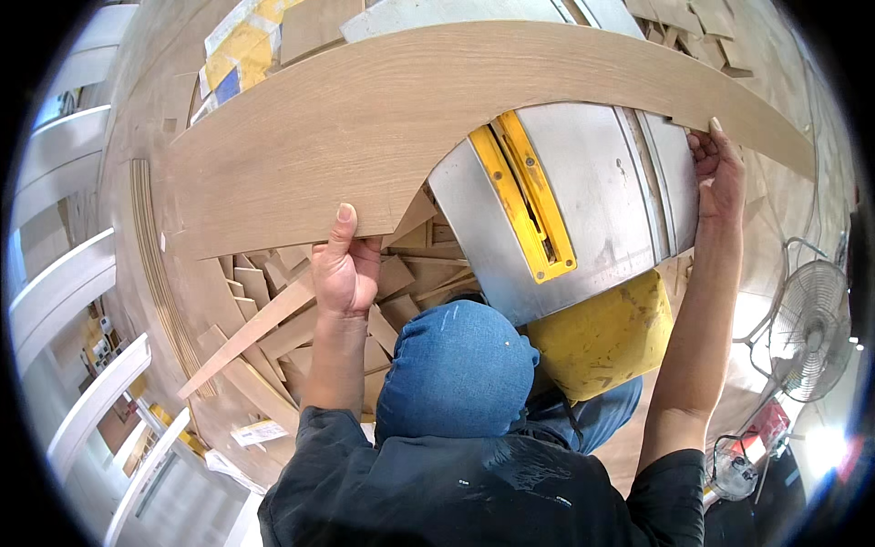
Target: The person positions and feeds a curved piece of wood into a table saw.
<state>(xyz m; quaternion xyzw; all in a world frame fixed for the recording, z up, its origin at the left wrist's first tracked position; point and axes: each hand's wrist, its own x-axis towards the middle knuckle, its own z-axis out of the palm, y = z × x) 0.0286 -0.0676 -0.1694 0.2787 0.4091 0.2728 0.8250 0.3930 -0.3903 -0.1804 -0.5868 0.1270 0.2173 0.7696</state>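
A long wood-grain board [383,118] spans the view above the saw. It is broad at its left end and narrows to a strip on the right. My left hand [344,273] grips its near lower edge, thumb on top and fingers underneath. At the right, my right hand [720,178] holds the narrow strip's near edge, thumb on its face. Beneath the board lies a grey metal table saw top [597,182], partly covered by it. A yellow throat plate [524,201] with a long slot is set into that top.
Wood offcuts [396,283] lie heaped left of the saw. Below its front edge is a yellow, stained panel [606,337]. Long strips [150,246] are stacked at left, and a fan [811,333] stands at right. My denim-covered knee [456,374] is close by.
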